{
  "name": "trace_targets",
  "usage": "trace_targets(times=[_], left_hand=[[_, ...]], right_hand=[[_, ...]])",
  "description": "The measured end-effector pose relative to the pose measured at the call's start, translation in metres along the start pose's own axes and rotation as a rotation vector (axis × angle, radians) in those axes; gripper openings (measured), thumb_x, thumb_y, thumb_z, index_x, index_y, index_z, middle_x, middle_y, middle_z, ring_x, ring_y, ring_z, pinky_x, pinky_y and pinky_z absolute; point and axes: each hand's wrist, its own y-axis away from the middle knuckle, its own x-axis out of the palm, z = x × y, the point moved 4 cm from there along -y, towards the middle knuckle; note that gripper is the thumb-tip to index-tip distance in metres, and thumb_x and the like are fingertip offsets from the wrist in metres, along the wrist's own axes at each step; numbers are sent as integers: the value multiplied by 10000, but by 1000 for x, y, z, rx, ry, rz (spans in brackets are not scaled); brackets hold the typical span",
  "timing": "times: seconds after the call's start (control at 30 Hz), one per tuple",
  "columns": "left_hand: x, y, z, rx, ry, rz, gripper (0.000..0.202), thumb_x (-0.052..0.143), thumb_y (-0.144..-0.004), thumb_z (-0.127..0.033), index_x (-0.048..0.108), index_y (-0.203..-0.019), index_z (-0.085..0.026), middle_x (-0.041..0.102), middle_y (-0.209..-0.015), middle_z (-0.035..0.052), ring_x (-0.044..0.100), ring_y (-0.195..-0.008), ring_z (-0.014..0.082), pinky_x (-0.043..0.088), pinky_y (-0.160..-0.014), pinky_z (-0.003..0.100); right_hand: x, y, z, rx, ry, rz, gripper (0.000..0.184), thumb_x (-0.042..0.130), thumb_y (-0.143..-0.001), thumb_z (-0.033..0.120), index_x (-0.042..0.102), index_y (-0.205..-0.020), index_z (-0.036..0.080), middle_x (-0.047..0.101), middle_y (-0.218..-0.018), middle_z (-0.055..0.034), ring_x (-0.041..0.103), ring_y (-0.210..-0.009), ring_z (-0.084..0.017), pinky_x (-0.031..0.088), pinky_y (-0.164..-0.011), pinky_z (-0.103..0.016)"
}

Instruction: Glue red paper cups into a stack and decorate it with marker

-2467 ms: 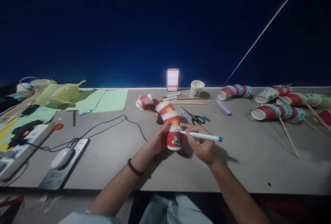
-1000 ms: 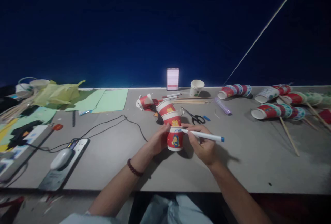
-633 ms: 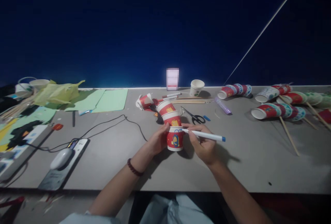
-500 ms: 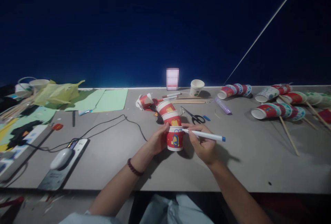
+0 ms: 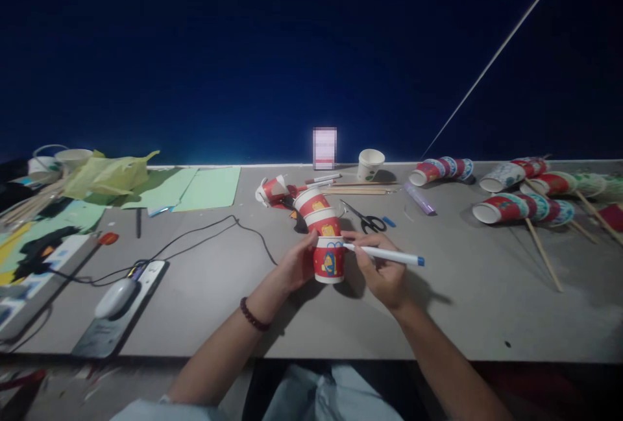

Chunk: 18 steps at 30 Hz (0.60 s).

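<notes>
A curved chain of red and white paper cups (image 5: 329,260) stands before me, its front cup bearing a blue and yellow figure and blue pen lines. My left hand (image 5: 298,264) is closed around the left side of this chain. In my right hand (image 5: 384,275) is a white marker (image 5: 389,253) with a blue end, pinched between thumb and fingers. Its tip touches the front cup just below the rim. Behind my right hand lie black scissors (image 5: 370,222) and a small blue cap (image 5: 389,221).
Cup chains, some on sticks (image 5: 544,255), lie at the right. A white cup (image 5: 370,165), a purple tube (image 5: 419,199) and a cut red cup (image 5: 272,190) are behind. At left are a phone (image 5: 92,338), a power strip (image 5: 46,288), a cable and green paper (image 5: 209,189).
Hardly anything differs; both hands keep their hold, and the marker tip stays at the same part of the front cup.
</notes>
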Motion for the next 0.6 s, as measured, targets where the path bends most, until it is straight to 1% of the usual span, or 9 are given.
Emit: trace_targets(times=[0.27, 0.47, 0.6], left_hand=[[-2, 0, 1, -6, 17, -31, 361, 662, -885, -391, 711, -1085, -94, 761, -1033, 130, 714, -901, 234, 529, -853, 339], [0, 1, 0, -13, 21, -55, 355, 655, -891, -388, 711, -1066, -84, 764, -1007, 126, 713, -884, 225, 535, -837, 332], [2, 1, -1, -2, 2, -44, 341, 656, -887, -384, 714, -1060, -96, 763, -1014, 122, 709, -895, 227, 525, -850, 333]], right_hand=[[0, 2, -4, -9, -7, 13, 92, 586, -921, 158, 611, -930, 246, 749, -1066, -76, 725, -1045, -244, 586, -892, -398], [0, 2, -2, -7, -1, 26, 76, 584, -925, 168, 609, -925, 240, 750, -1089, -92, 724, -1046, -251, 582, -895, -417], [1, 1, -1, -6, 13, 22, 55, 585, -927, 187, 607, -921, 237, 749, -1081, -102, 723, -1044, -257, 588, -884, -431]])
